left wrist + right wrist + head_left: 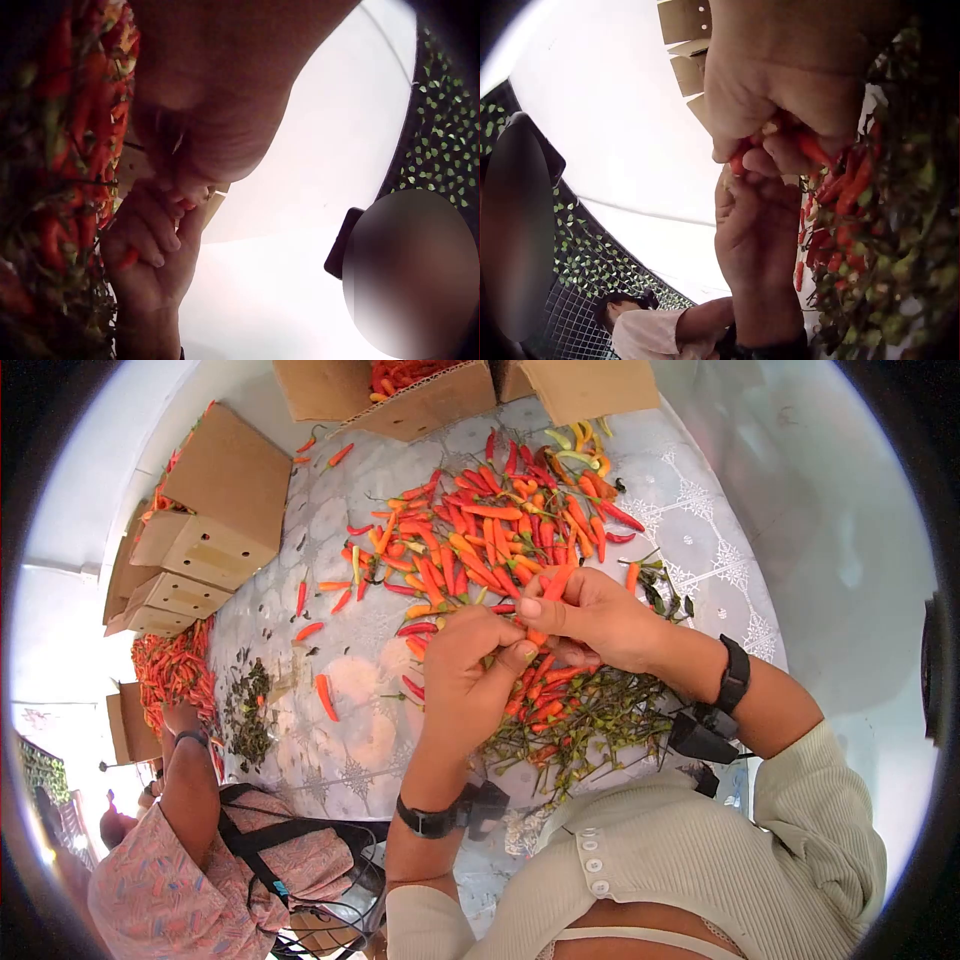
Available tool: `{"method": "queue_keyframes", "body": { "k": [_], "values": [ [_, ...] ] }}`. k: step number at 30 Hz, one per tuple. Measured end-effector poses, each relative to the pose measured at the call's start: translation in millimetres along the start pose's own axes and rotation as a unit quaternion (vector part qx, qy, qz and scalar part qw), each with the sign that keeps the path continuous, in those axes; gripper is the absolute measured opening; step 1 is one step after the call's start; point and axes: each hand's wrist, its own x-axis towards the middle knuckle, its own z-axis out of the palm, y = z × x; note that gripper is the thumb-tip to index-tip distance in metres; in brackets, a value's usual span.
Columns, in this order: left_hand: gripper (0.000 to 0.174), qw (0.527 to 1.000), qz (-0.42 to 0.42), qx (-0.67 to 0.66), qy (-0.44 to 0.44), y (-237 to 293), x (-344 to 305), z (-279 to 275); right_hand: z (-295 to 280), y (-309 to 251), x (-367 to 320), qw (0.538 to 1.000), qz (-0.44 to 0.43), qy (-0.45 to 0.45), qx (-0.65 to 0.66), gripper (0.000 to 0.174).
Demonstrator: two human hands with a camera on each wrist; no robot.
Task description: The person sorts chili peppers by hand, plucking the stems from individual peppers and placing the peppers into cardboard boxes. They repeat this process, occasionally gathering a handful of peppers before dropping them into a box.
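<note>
My right hand holds an orange-red chili pepper between its thumb and fingers, over the near side of the table. Close against it, my left hand has its thumb and fingertips pinched at the chili's lower end; the exact grip there is hidden. A second red chili shows within the curled right hand in the right wrist view. Loose red and orange chilies spread beyond the hands. Below them lie more chilies beside a heap of green stems.
Cardboard boxes stand at the left, and another box with chilies is at the back. A dark patch of stem scraps lies left on the patterned tablecloth. Another person reaches into a chili pile.
</note>
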Motion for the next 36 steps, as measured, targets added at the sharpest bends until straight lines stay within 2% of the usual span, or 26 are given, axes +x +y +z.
{"method": "queue_keyframes", "body": {
  "k": [3, 6, 7, 10, 12, 16, 18, 19, 22, 25, 28, 31, 36],
  "values": [
    [0.011, 0.997, -0.002, -0.067, -0.024, -3.2, -1.5, 0.4, -4.2, 2.3, 1.3, 0.999, 0.003, -0.042, 0.024, 0.043],
    [0.009, 0.992, 0.002, -0.124, -0.04, -1.2, -1.4, 2.2, -8.3, 0.1, 1.0, 0.988, 0.049, -0.104, 0.104, 0.043],
    [0.008, 0.99, 0.006, -0.137, -0.044, 1.2, -0.8, 3.1, -8.1, -0.7, 0.9, 0.988, 0.055, -0.092, 0.115, 0.041],
    [0.004, 0.99, -0.053, -0.127, -0.026, 9.2, -0.3, 6.1, -5.6, -2.5, 0.8, 0.988, 0.067, -0.049, 0.134, 0.037],
    [0.003, 0.992, -0.053, -0.109, -0.031, 6.5, -1.3, 4.4, -2.9, -2.6, 1.8, 0.989, 0.067, -0.009, 0.128, 0.036],
    [0.009, 0.995, -0.013, -0.097, 0.006, -6.0, -3.4, -2.3, -18.2, 5.9, 6.7, 0.976, 0.052, -0.035, 0.208, 0.032],
    [0.012, 0.997, -0.015, -0.052, 0.049, -6.8, -2.1, -4.6, -23.5, 5.7, 10.2, 0.968, 0.027, -0.044, 0.246, 0.03],
    [0.013, 0.997, -0.016, -0.029, 0.071, -6.8, -1.7, -5.0, -23.0, 4.0, 10.5, 0.972, 0.028, -0.02, 0.233, 0.03],
    [0.019, 0.984, 0.008, 0.156, 0.088, -1.0, 1.1, -4.9, -18.7, -0.3, 10.6, 0.979, 0.032, 0.04, 0.199, 0.026],
    [0.028, 0.963, 0.012, 0.267, 0.028, 7.0, 2.5, -4.9, -19.6, 3.3, 9.9, 0.981, 0.032, 0.072, 0.179, 0.02],
    [0.035, 0.964, -0.008, 0.256, -0.072, 2.7, -0.8, -6.4, -20.7, 5.0, 8.5, 0.982, 0.016, 0.073, 0.176, 0.016],
    [0.034, 0.961, -0.013, 0.264, -0.085, -3.0, -0.8, -7.7, -22.7, 6.4, 10.1, 0.983, -0.005, 0.061, 0.174, 0.014],
    [0.028, 0.957, -0.014, 0.284, -0.054, -7.0, -0.8, -1.2, -22.7, 8.3, 10.5, 0.981, -0.016, 0.069, 0.181, 0.014]
  ]
}}
